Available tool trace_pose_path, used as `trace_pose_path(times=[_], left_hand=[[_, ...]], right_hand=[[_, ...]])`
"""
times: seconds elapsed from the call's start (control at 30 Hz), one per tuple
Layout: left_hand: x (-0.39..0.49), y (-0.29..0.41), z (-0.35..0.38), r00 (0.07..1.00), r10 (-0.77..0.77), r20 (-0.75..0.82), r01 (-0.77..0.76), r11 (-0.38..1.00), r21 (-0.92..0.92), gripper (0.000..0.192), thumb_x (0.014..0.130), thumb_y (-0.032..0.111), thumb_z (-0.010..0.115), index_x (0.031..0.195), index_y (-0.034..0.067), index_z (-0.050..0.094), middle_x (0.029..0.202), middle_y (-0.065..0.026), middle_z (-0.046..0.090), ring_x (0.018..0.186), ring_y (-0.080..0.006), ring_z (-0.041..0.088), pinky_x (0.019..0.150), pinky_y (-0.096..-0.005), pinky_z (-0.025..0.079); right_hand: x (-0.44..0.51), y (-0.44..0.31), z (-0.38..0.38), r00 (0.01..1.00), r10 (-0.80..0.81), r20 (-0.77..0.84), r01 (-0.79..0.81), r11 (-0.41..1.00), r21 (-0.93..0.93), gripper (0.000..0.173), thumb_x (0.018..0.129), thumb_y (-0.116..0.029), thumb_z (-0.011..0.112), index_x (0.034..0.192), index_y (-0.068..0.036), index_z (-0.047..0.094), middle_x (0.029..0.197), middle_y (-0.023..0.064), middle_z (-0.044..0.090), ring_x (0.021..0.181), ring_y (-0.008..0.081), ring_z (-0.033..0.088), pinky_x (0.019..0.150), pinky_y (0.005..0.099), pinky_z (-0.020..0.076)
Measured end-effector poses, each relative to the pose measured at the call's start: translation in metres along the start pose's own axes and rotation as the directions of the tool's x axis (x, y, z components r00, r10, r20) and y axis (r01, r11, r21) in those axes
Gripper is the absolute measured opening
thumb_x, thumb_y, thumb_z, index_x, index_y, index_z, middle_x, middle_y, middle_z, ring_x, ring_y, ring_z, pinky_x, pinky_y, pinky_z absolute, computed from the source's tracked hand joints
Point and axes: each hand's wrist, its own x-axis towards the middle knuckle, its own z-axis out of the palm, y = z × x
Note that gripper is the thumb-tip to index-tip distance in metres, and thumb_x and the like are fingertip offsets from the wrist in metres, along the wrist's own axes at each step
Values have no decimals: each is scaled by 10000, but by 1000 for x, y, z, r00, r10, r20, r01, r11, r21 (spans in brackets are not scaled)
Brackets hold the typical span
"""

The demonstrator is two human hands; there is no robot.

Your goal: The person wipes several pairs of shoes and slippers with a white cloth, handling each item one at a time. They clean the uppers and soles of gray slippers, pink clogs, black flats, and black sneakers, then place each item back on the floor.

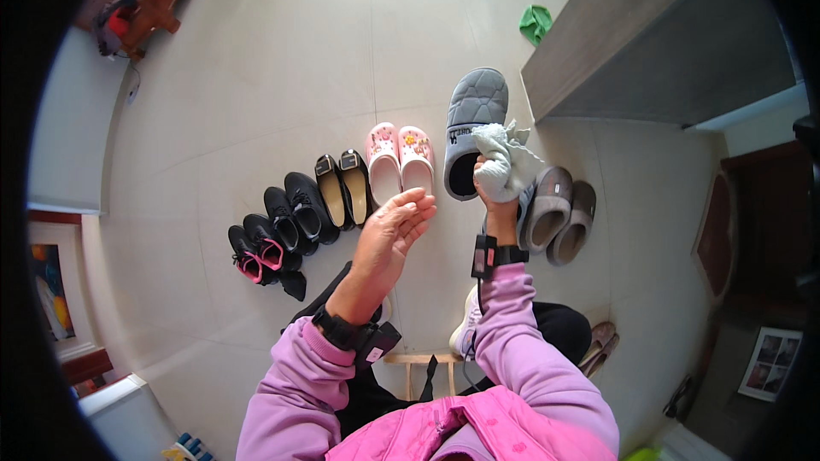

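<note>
My right hand (496, 182) grips a bunched pale cloth (506, 163) beside the opening of a grey quilted slipper (479, 99); whether the fingers also touch the slipper cannot be told. My left hand (391, 237) has its palm partly turned up, empty, with fingers loosely together, just below pink clogs (416, 153) with charms. Left of the clogs stand black flats (354, 186) with buckles, black lace-up shoes (304, 205) and black shoes with pink linings (266, 246). Grey-brown slippers (551, 205) stand right of my right wrist, partly hiding another, bluish slipper.
A grey furniture panel (634, 51) juts in at upper right, near a green cloth (535, 24) on the tiled floor. A wooden stool (419, 358) is between my legs. More flat shoes (599, 349) lie at lower right. A wooden rack (154, 9) stands at upper left.
</note>
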Motion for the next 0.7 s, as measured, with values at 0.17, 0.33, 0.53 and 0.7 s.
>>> trace_pose_path(times=[0.17,0.33,0.53,0.7], left_hand=[[10,-9,11,997,-39,60,38,999,17,495,1017,361,436,1389,35,449,1388,-100,508,1300,-198,451,1118,-367,283],[16,6,28,954,231,194,-208,969,-130,681,970,564,434,1351,-1,445,1341,-112,515,1233,-211,493,1070,-354,346],[7,32,10,839,144,525,94,912,-399,744,905,681,444,1158,-1,601,1070,-117,649,918,-215,631,823,-339,526],[9,52,-4,929,358,91,-239,770,-591,375,961,266,573,1236,15,534,1157,-76,608,1050,-181,577,936,-334,466]], right_hand=[[-22,64,121,983,111,147,-126,987,99,287,834,-261,631,1052,-81,584,919,25,546,752,142,451,628,267,363],[-67,122,175,945,242,219,-284,940,189,314,893,-366,583,1069,-106,602,937,32,565,736,166,468,624,282,380],[-97,140,162,893,365,265,-157,802,-576,308,885,-296,609,1114,-90,587,1009,55,608,812,167,546,636,287,426],[-97,99,174,898,295,326,201,385,-901,351,901,-214,611,1189,-16,583,1093,92,641,949,190,624,810,312,504]])
